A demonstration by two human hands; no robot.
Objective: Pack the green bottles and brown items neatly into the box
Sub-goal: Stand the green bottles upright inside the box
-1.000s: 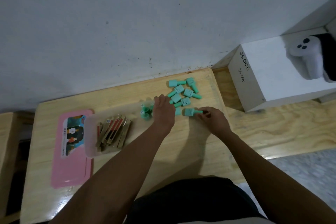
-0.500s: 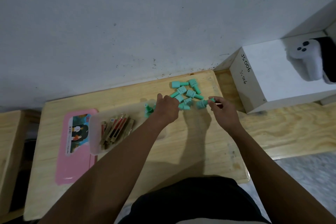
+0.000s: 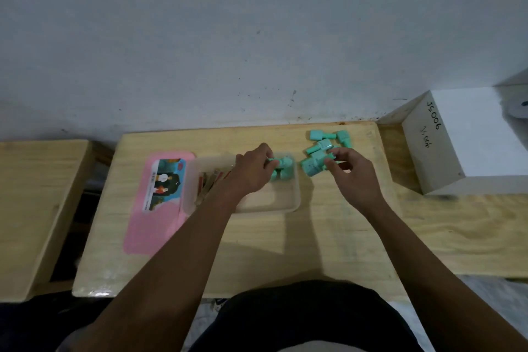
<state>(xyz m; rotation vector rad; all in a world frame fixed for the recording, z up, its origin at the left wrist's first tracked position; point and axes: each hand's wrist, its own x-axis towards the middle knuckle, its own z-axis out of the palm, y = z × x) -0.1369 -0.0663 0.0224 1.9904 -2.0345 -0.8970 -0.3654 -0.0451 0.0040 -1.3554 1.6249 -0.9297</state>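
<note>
Wooden table (image 3: 328, 226); green bottles (image 3: 323, 148) under right hand (image 3: 353, 173); left hand (image 3: 251, 171) over box (image 3: 295, 194).

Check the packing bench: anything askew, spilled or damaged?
Nothing spilled or visibly damaged. The loose green bottles lie jumbled at odd angles on the table, right of the clear box. The pink lid sits slightly skewed beside it. Brown items lean unevenly inside.

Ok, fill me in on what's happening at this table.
A person is packing small green bottles into a clear box. The left hand places bottles at the box's far right corner; the right hand picks another from the loose pile. Brown items already lie at the box's left end.
</note>
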